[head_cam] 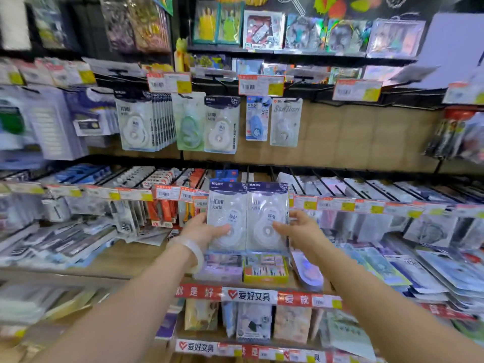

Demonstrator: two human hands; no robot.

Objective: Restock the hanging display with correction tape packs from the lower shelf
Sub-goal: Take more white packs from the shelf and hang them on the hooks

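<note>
Both arms reach fwd, centre frame. Left hand (203,229) w/ translucent bangle (192,254) pinches left correction tape pack (227,218); right hand (297,227) pinches right correction tape pack (267,218). Clear glossy plastic blisters, dark card headers, round white dispensers inside, upright side by side.

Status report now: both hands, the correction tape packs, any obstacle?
Left hand grips left pack; right hand grips right pack. Packs upright, side by side, below hanging display. Nothing between them.
</note>
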